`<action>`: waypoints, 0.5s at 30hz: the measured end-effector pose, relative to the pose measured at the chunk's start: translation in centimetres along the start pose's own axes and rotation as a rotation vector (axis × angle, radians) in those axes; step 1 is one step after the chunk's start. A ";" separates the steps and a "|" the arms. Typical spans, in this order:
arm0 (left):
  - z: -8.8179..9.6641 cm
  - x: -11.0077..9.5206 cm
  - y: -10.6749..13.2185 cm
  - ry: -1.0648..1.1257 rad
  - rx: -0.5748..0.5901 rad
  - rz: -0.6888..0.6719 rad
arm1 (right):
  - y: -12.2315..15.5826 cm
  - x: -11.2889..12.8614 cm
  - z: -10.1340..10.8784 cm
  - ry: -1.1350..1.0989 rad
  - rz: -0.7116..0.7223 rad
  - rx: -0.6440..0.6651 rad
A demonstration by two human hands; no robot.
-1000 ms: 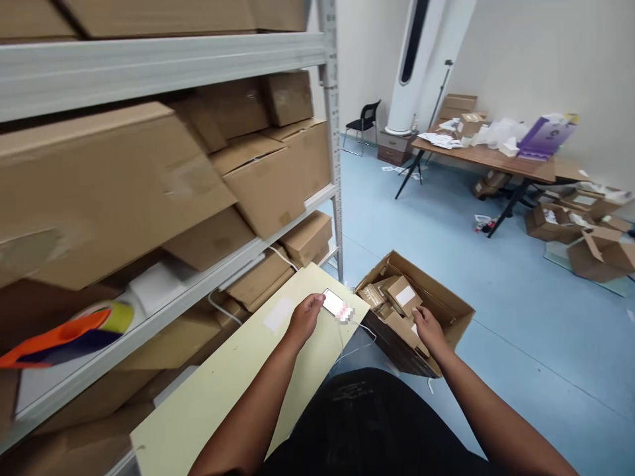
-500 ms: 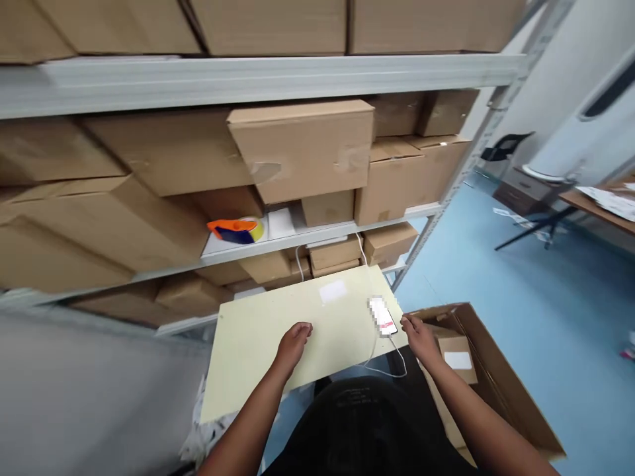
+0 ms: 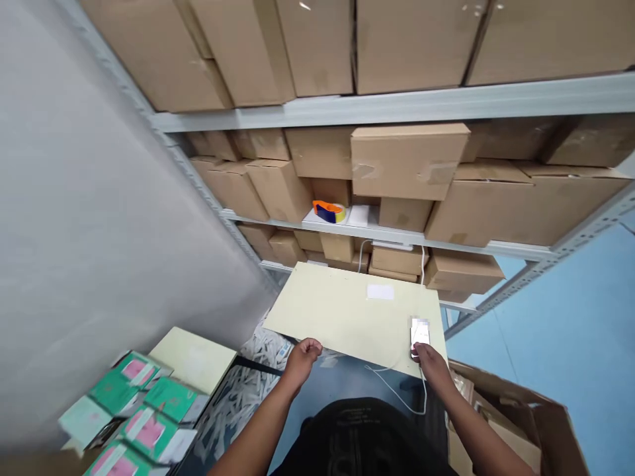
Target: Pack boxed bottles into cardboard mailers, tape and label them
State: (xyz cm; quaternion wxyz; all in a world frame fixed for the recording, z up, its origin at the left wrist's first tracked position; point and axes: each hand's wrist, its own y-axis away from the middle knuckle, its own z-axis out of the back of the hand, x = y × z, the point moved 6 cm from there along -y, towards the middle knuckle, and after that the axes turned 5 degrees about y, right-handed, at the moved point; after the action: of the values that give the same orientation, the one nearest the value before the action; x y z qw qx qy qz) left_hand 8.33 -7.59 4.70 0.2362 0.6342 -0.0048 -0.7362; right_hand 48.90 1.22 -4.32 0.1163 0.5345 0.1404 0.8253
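Note:
A phone (image 3: 421, 328) with a lit white screen lies near the right end of the pale yellow tabletop (image 3: 332, 311), a white cable (image 3: 425, 393) running from its lower end. My right hand (image 3: 432, 367) is at the phone's lower end, its fingertips closed on that edge and over part of the screen. By the front edge of the tabletop my left hand (image 3: 301, 362) hovers with curled fingers and nothing visible in them. A white paper label (image 3: 380, 291) lies towards the back of the tabletop.
Metal shelving (image 3: 377, 109) packed with cardboard boxes (image 3: 404, 162) rises behind the table. An orange and blue tape dispenser (image 3: 328, 211) sits on the middle shelf. Green and pink packages (image 3: 159, 430) are at lower left, near paper shreds (image 3: 265, 347). An open carton (image 3: 546, 423) stands at lower right.
My view has turned left, bringing the wall and green packages into sight. My right hand has moved from beside the phone onto its lower end. My left hand stays curled, now nearer the table's front edge.

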 end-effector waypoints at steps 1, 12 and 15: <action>0.9 0.1 0.6 0.015 -0.018 -0.008 | -0.2 0.7 -0.7 -0.001 0.012 0.018; 15.3 3.3 8.0 0.122 -0.266 -0.051 | 2.5 9.7 -12.6 0.064 0.136 0.163; 20.6 5.1 10.2 0.122 -0.339 -0.070 | 5.2 11.7 -17.2 0.075 0.178 0.190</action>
State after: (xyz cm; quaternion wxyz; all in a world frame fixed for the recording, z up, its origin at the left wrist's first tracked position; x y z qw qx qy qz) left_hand -7.89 -24.50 7.11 0.3138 0.6285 0.1556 -0.6945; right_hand 28.26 -1.48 0.81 -0.0138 0.5222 0.1745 0.8346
